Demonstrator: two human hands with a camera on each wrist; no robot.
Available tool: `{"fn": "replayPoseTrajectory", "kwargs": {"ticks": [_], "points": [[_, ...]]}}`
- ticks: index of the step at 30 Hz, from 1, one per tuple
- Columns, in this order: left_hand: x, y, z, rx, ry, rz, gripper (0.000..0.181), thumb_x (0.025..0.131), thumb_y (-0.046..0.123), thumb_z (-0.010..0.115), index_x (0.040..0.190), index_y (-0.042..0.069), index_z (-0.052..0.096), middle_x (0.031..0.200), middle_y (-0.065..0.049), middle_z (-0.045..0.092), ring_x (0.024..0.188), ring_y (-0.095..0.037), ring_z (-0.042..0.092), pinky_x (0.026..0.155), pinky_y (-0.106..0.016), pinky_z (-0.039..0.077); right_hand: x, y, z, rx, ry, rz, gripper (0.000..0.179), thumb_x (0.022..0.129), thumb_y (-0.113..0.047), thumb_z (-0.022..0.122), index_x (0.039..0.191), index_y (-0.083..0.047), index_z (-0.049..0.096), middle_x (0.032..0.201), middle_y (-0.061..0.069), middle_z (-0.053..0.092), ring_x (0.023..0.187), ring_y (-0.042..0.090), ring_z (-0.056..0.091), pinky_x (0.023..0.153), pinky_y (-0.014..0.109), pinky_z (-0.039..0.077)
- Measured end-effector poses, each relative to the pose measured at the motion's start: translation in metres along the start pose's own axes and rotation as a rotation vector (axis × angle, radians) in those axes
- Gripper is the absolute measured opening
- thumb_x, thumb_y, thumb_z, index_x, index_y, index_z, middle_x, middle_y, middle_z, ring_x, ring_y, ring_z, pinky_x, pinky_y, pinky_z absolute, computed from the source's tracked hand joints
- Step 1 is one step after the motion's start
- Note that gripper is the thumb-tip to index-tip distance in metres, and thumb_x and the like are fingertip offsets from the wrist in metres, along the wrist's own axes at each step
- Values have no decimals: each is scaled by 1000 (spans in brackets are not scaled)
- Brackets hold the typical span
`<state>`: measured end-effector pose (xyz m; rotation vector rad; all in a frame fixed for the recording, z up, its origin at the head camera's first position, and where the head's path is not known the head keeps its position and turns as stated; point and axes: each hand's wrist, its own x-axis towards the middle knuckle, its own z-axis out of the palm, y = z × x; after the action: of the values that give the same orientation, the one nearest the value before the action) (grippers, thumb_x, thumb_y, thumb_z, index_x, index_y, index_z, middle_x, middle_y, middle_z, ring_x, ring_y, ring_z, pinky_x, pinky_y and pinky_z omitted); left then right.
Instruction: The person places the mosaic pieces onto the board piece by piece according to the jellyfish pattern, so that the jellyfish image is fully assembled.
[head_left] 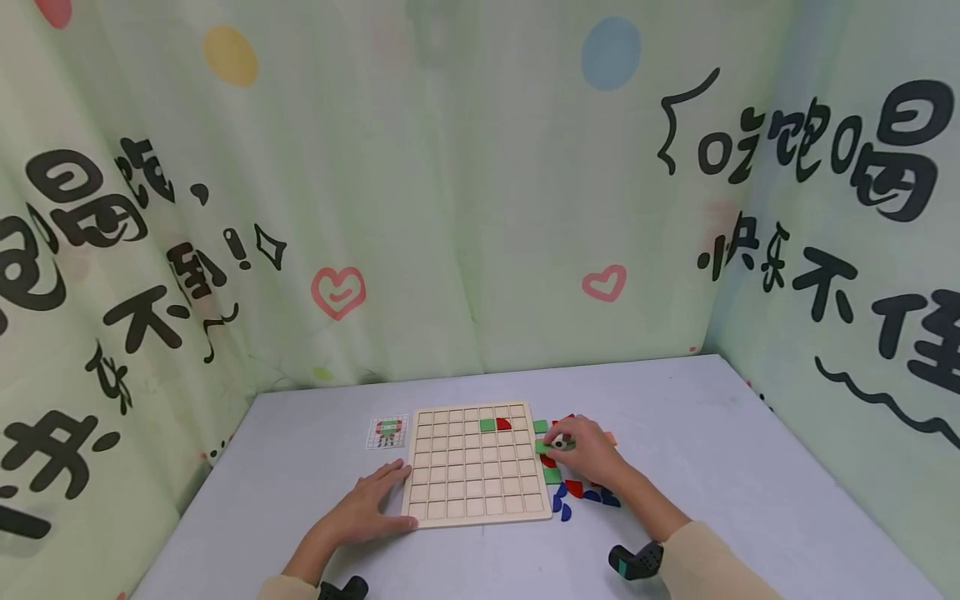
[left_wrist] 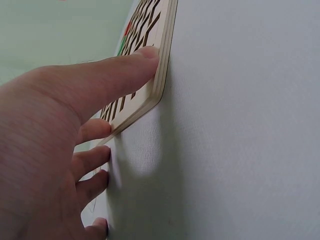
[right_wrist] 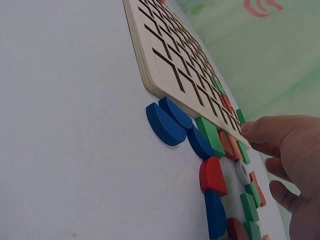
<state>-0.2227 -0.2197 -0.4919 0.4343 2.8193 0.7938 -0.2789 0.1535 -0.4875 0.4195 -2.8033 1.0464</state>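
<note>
A pale wooden grid board [head_left: 476, 467] lies on the table, with a green square block [head_left: 487, 425] and a red rounded block [head_left: 503, 424] set in one upper row. My left hand [head_left: 369, 502] rests at its left edge. In the left wrist view the thumb [left_wrist: 142, 59] presses on the board's corner while the other fingers spread along its side. Just off the board's right edge, my right hand [head_left: 588, 450] pinches a green block [head_left: 542, 447] between thumb and fingertips, the fingers partly covering it.
A small pattern card [head_left: 387, 432] with a coloured figure lies left of the board. Loose pieces crowd its right side, including blue half-rounds [right_wrist: 165, 125], a red block [right_wrist: 212, 176], a white ring-like piece [right_wrist: 242, 172] and more green blocks [right_wrist: 249, 206]. A printed curtain surrounds the table.
</note>
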Motion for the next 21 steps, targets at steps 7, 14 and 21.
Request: {"fn": "replayPoseTrajectory", "kwargs": {"ticks": [7,14,21], "points": [[0,1,0,5,2,2,87,74,48,78,144,10,44,155,-13,36,143,-39,33,115,-67,19,4,-3,2,-16,-1,22,11,81,-14,77,87,-23,73,93,-5,67,86,17,52,67,21,45],[0,1,0,9,4,3,87,74,48,78,145,10,44,155,-13,36,143,-38,33,115,-67,20,10,-7,6,-23,4,2,10,81,-16,78,88,-22,73,94,-6,69,85,14,51,66,21,44],[-1,2,0,0,6,-6,87,74,48,79,144,10,45,155,-13,37,143,-38,33,115,-67,19,16,-10,11,9,1,24,10,81,-15,77,87,-22,73,98,-5,69,88,14,53,74,25,50]]}}
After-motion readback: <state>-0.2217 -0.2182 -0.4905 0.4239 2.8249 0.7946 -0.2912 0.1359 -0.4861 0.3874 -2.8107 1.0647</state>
